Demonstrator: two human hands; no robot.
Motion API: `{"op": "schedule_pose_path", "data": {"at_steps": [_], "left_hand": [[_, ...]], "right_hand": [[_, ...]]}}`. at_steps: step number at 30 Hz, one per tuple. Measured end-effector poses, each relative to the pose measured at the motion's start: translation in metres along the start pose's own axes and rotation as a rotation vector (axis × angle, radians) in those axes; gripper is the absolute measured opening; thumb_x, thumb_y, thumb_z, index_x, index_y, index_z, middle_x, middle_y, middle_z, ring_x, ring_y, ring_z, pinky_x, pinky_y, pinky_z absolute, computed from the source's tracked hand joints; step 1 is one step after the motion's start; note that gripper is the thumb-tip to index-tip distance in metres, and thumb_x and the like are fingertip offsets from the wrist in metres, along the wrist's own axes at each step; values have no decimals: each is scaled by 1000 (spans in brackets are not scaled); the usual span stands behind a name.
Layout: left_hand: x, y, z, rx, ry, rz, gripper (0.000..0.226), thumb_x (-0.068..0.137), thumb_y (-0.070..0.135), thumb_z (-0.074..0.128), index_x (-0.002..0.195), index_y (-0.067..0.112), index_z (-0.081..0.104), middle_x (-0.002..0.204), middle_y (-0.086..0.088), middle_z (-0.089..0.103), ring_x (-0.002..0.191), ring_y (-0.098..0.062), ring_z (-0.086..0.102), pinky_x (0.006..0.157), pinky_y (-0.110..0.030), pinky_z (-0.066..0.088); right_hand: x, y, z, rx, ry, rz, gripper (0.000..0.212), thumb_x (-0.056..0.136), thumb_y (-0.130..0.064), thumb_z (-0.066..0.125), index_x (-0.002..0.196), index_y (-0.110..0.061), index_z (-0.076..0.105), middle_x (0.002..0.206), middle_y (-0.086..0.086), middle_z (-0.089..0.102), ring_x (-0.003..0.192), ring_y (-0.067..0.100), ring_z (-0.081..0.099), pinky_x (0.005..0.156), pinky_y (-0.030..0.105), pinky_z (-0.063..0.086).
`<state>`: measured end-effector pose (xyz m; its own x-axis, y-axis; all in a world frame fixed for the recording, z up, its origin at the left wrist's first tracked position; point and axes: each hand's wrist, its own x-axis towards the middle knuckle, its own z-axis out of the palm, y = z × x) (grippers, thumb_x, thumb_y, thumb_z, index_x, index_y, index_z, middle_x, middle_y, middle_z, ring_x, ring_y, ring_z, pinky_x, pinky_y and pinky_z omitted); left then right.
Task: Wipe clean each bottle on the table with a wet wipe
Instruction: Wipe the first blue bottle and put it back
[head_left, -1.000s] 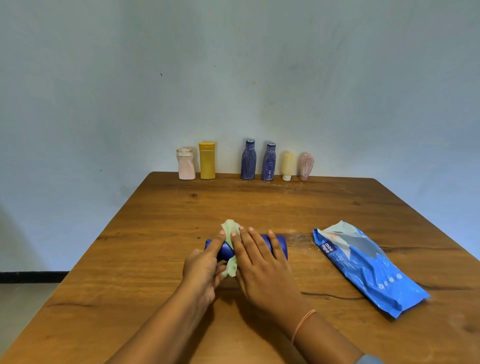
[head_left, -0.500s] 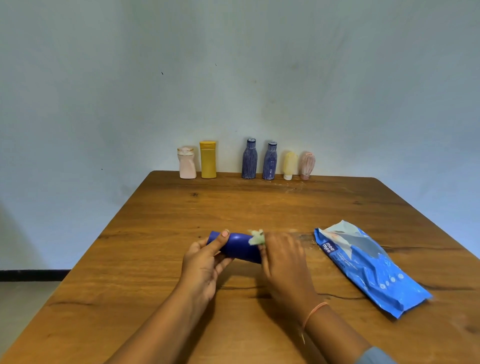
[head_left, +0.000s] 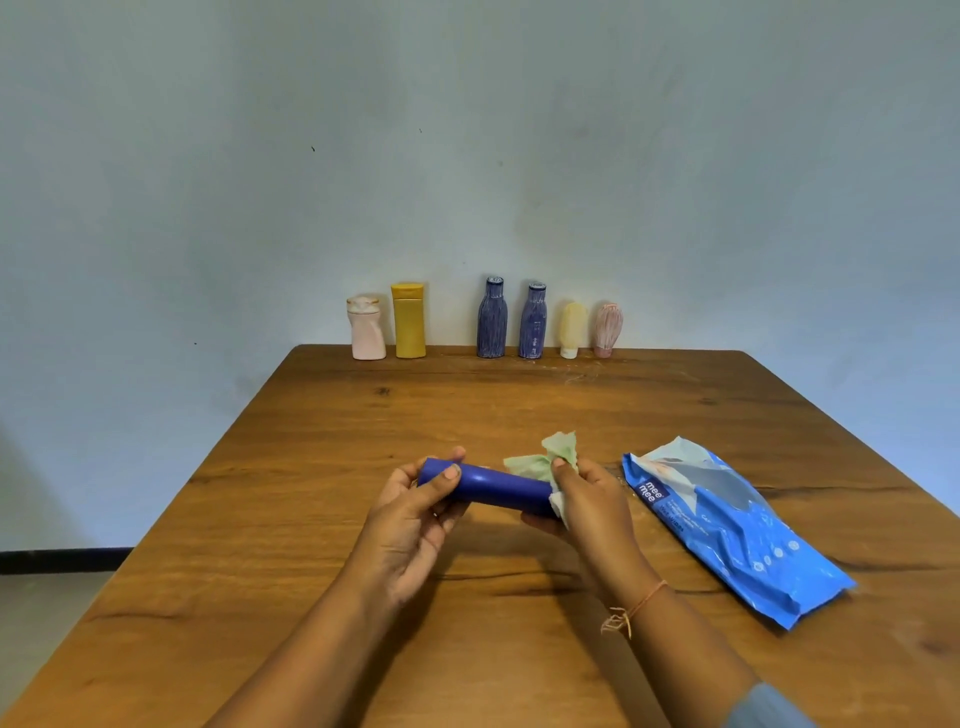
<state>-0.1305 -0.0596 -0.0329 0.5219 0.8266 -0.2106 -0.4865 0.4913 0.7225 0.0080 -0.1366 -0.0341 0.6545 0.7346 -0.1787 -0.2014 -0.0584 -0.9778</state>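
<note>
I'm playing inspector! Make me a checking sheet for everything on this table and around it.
Surface: wooden table, dark grain lines.
Job's things: blue bottle held sideways; green wipe at its right end; bottle row, six upright at the far edge; wipe pack lying at the right.
Clutter: nothing seen.
Grippers: left hand grips the blue bottle's left end; right hand pinches the wipe round the other end.
Cables: nothing seen.
Surroundings: pale wall; floor at the lower left.
</note>
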Motion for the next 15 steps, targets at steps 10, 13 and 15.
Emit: {"op": "schedule_pose_path", "data": {"at_steps": [10,13,15], "left_hand": [[0,4,9,1494,-238,352,49,76,19,73,121,30,56,110,21,57,108,3,52,90,-13,38],[-3,-9,17,1525,-215,547,27,76,20,69,100,29,61,88,13,62,88,-8,62,66,-9,38],[-2,-14,15,1512,-197,607,27,77,16,68,100,26,61,85,12,61,83,-8,61,64,-9,37]], "right_hand": [[-14,-11,10,-779,17,-738,16,92,-8,48,104,-14,58,99,-7,53,88,3,51,75,15,45],[-21,-7,20,-705,49,-791,14,91,-5,47,92,-13,58,84,-5,55,74,3,49,67,10,39],[-21,-7,20,-550,25,-668,16,94,-8,45,86,-16,57,77,-3,57,67,4,51,60,13,40]]}}
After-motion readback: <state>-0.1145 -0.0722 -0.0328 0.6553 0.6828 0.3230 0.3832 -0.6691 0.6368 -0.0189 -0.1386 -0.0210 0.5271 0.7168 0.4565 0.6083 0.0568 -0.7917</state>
